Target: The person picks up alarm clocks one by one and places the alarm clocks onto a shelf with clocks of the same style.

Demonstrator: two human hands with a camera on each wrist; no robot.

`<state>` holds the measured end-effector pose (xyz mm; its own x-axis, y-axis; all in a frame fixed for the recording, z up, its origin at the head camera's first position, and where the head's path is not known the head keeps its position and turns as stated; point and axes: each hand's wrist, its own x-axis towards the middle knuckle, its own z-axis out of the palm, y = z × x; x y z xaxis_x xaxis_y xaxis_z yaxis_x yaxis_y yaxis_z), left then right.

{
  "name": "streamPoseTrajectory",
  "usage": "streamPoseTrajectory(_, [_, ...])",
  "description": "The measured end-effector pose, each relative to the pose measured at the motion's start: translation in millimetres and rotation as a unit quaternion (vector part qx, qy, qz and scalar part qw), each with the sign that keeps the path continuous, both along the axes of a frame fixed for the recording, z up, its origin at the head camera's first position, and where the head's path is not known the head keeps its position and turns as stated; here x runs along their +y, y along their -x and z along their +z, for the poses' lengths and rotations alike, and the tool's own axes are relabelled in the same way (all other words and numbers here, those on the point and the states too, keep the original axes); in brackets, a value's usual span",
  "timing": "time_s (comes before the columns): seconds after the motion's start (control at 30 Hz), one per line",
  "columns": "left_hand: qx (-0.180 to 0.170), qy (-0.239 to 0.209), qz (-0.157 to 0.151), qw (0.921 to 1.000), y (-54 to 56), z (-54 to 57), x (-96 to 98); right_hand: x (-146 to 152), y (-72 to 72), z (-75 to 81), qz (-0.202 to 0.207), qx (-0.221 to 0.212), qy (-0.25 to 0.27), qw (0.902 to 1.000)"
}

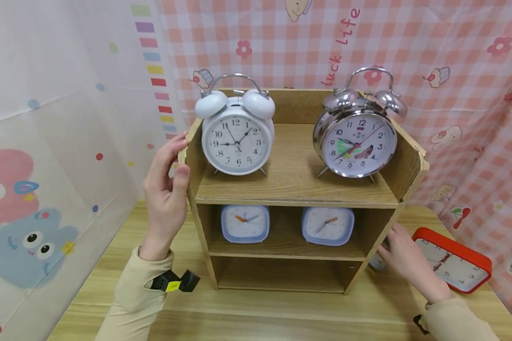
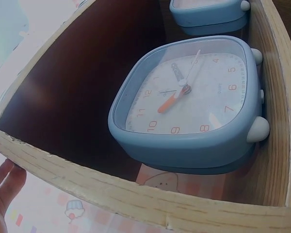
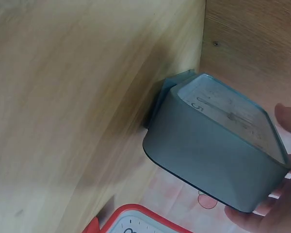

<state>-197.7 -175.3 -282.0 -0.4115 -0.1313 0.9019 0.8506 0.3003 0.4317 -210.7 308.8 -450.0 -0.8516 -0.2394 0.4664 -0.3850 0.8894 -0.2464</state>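
Note:
My left hand rests against the outer left side of a small wooden shelf, thumb and fingers touching the panel's edge. In the left wrist view only its fingertips show, outside the panel. My right hand is low beside the shelf's right side and holds a grey table clock. The right wrist view has the clock tilted, thumb by its face and fingers behind; the head view mostly hides it. A white twin-bell alarm clock and a silver one stand on the top board.
On the middle board stand two blue alarm clocks, a left one and a right one. A red-framed clock leans back on the wooden table, right of my right hand. Patterned cloth hangs behind.

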Motion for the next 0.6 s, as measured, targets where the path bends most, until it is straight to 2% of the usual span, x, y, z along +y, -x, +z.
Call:
streamPoseTrajectory(0.13, [0.002, 0.001, 0.0, 1.0, -0.1, -0.2, 0.2, -0.9, 2.3, -0.8, -0.01, -0.006, -0.003, 0.9999])
streamPoseTrajectory(0.37, [0.006, -0.003, 0.0, 1.0, -0.1, -0.3, 0.7, -1.8, 1.6, -2.3, -0.037, -0.051, -0.008, 0.998])
streamPoseTrajectory(0.6, [0.002, 0.002, 0.006, 1.0, -0.1, -0.5, -0.1, -3.0, 0.0, -1.9, -0.047, -0.05, -0.008, 0.9976])
